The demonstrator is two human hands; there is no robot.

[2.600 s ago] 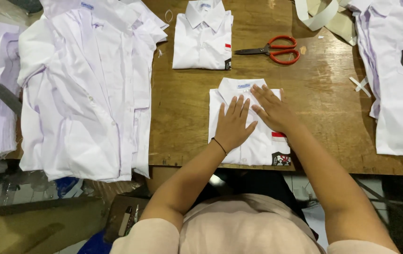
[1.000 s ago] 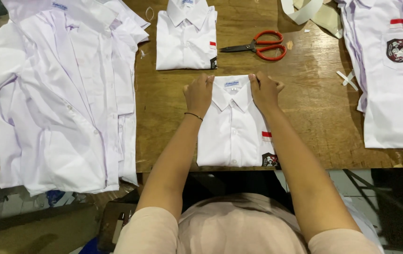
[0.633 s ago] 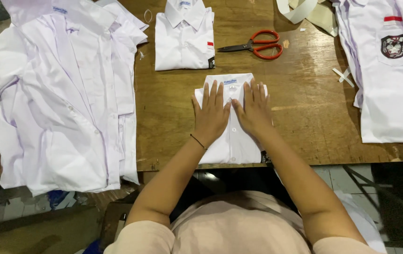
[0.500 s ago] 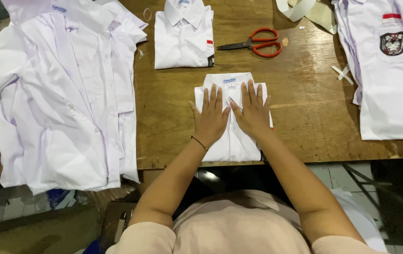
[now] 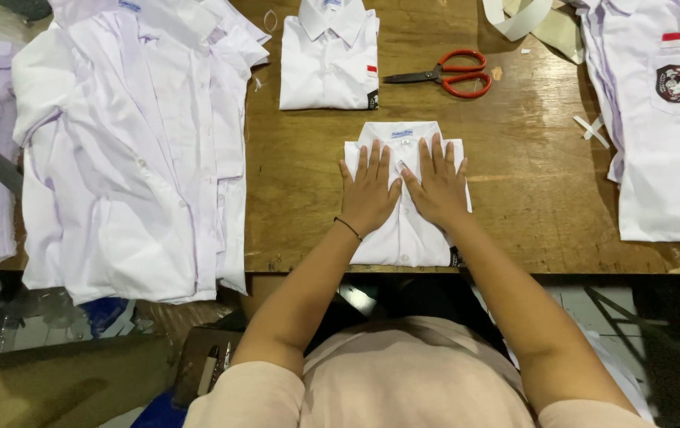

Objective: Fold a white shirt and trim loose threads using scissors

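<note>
Centre of the frame: a folded white shirt (image 5: pixel 406 230) lies on the wooden table (image 5: pixel 530 190), near its front edge. The left hand (image 5: pixel 370 194) and the right hand (image 5: pixel 435 189) rest flat on it side by side, fingers spread, palms down — pressing, gripping nothing. A second folded shirt (image 5: pixel 329 63) sits just above; red scissors (image 5: pixel 449 75) to its right. Upper left — a pile of unfolded white shirts (image 5: pixel 134 150).
</note>
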